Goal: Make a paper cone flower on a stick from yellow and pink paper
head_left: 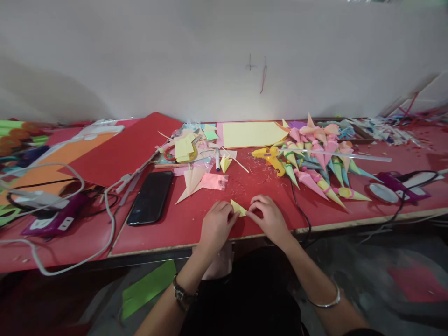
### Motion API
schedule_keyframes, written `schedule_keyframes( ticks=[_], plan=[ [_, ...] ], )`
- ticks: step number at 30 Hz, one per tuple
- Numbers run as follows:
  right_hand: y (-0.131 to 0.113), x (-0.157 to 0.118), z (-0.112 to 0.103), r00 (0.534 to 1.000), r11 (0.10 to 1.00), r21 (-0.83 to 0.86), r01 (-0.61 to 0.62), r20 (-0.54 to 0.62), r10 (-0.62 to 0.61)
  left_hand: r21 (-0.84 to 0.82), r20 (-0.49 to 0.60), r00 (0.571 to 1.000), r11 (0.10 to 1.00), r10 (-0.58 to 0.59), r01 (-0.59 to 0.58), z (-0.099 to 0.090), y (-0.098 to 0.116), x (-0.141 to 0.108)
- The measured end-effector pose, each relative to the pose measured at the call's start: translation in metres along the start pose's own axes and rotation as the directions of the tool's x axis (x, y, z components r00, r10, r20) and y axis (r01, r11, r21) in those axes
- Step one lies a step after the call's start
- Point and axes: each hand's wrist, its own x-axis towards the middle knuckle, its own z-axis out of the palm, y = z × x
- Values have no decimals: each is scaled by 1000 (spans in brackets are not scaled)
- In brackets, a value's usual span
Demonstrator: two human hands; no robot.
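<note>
A small folded piece of yellow paper (238,208) is pinched at both ends just above the front of the red table. My left hand (217,223) closes its thumb and fingers on the left end. At the right corner, the fingertips of my right hand (269,218) grip the same paper. Just beyond my hands lie a pink packet (214,181) and a cream folded paper piece (192,183). Another yellow folded piece (226,163) sits farther back, beside a blue-tipped marker (217,160).
A black phone (150,198) lies left of my hands. The yellow glue gun (271,159) rests to the right, its cord dropping over the table edge. Several paper cones (322,154) are piled beside it. Red sheets (122,154), cables and a purple power strip (58,214) fill the left.
</note>
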Motion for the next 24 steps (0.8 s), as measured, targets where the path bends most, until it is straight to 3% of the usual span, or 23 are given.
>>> schedule_keyframes(
  ticks=[9, 24],
  plan=[
    [-4, 0, 5, 999, 993, -113, -23, -42, 18, -8, -14, 999, 999, -37, 37, 2, 2, 1],
    [-1, -3, 4, 999, 992, -126, -13, -50, 7, 71, 22, 1000, 997, -15, 13, 1, 2, 2]
  ],
)
